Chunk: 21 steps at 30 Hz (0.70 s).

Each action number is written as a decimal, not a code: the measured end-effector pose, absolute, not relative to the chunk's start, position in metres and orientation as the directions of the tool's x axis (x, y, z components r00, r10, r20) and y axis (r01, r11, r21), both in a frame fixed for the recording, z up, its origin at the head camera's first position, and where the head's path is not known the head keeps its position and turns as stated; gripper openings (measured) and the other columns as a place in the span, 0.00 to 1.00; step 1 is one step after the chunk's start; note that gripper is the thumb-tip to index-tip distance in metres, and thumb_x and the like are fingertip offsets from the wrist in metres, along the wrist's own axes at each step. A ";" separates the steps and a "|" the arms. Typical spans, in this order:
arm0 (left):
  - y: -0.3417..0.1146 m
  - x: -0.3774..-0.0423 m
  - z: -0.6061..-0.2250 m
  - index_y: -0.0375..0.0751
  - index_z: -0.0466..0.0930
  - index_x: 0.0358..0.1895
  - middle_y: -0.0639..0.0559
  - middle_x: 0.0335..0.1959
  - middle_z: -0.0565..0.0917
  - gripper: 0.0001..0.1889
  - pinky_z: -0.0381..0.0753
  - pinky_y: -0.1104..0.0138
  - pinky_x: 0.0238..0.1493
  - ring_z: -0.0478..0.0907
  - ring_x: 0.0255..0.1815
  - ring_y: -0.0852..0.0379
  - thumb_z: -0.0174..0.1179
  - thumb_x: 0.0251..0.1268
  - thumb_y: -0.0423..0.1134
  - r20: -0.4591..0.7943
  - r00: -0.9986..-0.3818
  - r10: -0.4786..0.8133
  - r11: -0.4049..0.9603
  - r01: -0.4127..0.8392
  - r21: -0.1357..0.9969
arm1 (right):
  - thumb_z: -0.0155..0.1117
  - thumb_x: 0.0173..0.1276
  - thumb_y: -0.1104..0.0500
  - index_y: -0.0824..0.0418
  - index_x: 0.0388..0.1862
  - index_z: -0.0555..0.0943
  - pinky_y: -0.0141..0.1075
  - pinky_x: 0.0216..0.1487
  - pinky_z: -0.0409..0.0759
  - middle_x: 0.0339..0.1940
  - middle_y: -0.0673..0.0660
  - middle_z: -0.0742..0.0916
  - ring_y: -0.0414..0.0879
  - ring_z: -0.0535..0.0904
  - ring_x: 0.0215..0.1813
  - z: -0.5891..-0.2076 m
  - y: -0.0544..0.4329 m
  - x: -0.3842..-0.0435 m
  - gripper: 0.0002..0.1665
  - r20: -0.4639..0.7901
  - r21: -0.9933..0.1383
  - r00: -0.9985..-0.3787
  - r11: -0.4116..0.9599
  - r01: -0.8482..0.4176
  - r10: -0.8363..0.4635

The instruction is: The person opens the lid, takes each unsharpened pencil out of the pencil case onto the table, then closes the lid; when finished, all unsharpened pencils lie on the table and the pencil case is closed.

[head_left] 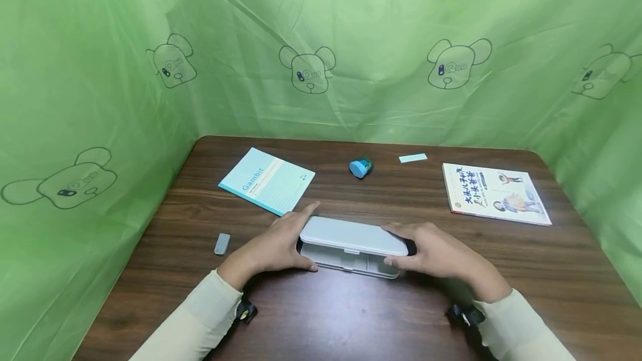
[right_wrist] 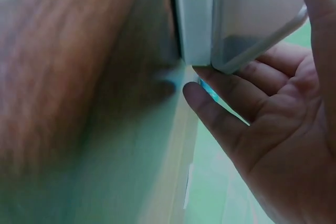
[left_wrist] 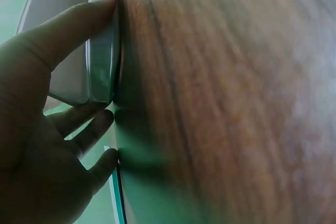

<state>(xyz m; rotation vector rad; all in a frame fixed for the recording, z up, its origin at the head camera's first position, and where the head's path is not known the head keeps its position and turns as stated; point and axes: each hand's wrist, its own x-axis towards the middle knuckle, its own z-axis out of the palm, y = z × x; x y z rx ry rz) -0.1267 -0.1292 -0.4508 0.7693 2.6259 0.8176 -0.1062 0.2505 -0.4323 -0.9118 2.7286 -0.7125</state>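
Case [head_left: 353, 245] lies partly open on table [head_left: 351, 316], left hand [head_left: 282, 245] and right hand [head_left: 428, 250] each gripping one end, thumb opposing fingers; apparently positioning lid [head_left: 346, 232], next move calling for even two-sided control.

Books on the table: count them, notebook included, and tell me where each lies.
2: a light blue notebook just beyond the left hand, and a white picture book beyond the right hand, farther right.

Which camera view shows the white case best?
The head view, because it shows nearly the whole case, with its lid partly open. Each wrist view shows only part of it, cut off at the top.
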 end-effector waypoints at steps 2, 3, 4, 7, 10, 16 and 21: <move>-0.130 -0.126 -0.452 0.43 0.47 0.93 0.42 0.88 0.68 0.74 0.63 0.34 0.85 0.66 0.87 0.37 0.91 0.48 0.58 -0.124 -0.832 0.541 0.709 0.372 0.599 | 0.72 0.78 0.33 0.63 0.78 0.81 0.58 0.70 0.86 0.72 0.62 0.89 0.55 0.88 0.70 -0.429 0.253 -0.107 0.45 -0.025 -0.524 -0.802 0.691 -0.498 -0.597; -0.130 -0.125 -0.453 0.43 0.47 0.93 0.41 0.88 0.68 0.75 0.63 0.34 0.85 0.66 0.88 0.37 0.91 0.48 0.59 -0.134 -0.837 0.530 0.716 0.357 0.600 | 0.72 0.79 0.35 0.63 0.78 0.81 0.58 0.70 0.85 0.72 0.61 0.89 0.57 0.88 0.71 -0.428 0.254 -0.107 0.43 -0.026 -0.536 -0.807 0.689 -0.488 -0.591; -0.130 -0.125 -0.452 0.42 0.47 0.93 0.40 0.88 0.68 0.75 0.62 0.34 0.86 0.65 0.88 0.37 0.91 0.47 0.60 -0.144 -0.842 0.519 0.723 0.343 0.600 | 0.71 0.79 0.36 0.63 0.78 0.82 0.59 0.71 0.84 0.72 0.62 0.88 0.59 0.87 0.73 -0.427 0.255 -0.106 0.41 -0.024 -0.546 -0.811 0.687 -0.478 -0.584; -0.129 -0.123 -0.452 0.41 0.46 0.93 0.40 0.89 0.66 0.76 0.59 0.34 0.87 0.63 0.90 0.36 0.91 0.47 0.61 -0.169 -0.853 0.493 0.742 0.311 0.594 | 0.70 0.82 0.39 0.61 0.77 0.82 0.60 0.71 0.83 0.73 0.61 0.88 0.61 0.86 0.74 -0.425 0.257 -0.105 0.37 -0.023 -0.567 -0.827 0.688 -0.452 -0.562; -0.129 -0.121 -0.452 0.39 0.47 0.93 0.39 0.90 0.63 0.76 0.57 0.36 0.89 0.60 0.91 0.36 0.90 0.47 0.62 -0.183 -0.857 0.482 0.755 0.301 0.582 | 0.68 0.84 0.43 0.61 0.79 0.81 0.61 0.71 0.84 0.73 0.60 0.88 0.60 0.86 0.74 -0.425 0.258 -0.105 0.34 -0.003 -0.577 -0.837 0.685 -0.445 -0.547; -0.128 -0.120 -0.455 0.33 0.59 0.88 0.36 0.85 0.70 0.69 0.61 0.39 0.89 0.65 0.88 0.36 0.89 0.49 0.63 -0.155 -0.862 0.483 0.764 0.329 0.554 | 0.68 0.85 0.48 0.61 0.86 0.73 0.64 0.73 0.80 0.69 0.57 0.91 0.63 0.83 0.76 -0.428 0.261 -0.107 0.38 0.050 -0.576 -0.865 0.693 -0.434 -0.500; -0.128 -0.119 -0.455 0.30 0.69 0.81 0.39 0.74 0.79 0.63 0.73 0.43 0.82 0.74 0.78 0.41 0.89 0.48 0.63 -0.121 -0.869 0.479 0.769 0.348 0.537 | 0.69 0.84 0.50 0.60 0.87 0.70 0.66 0.73 0.81 0.69 0.60 0.91 0.66 0.84 0.75 -0.426 0.260 -0.110 0.39 0.083 -0.569 -0.882 0.705 -0.424 -0.464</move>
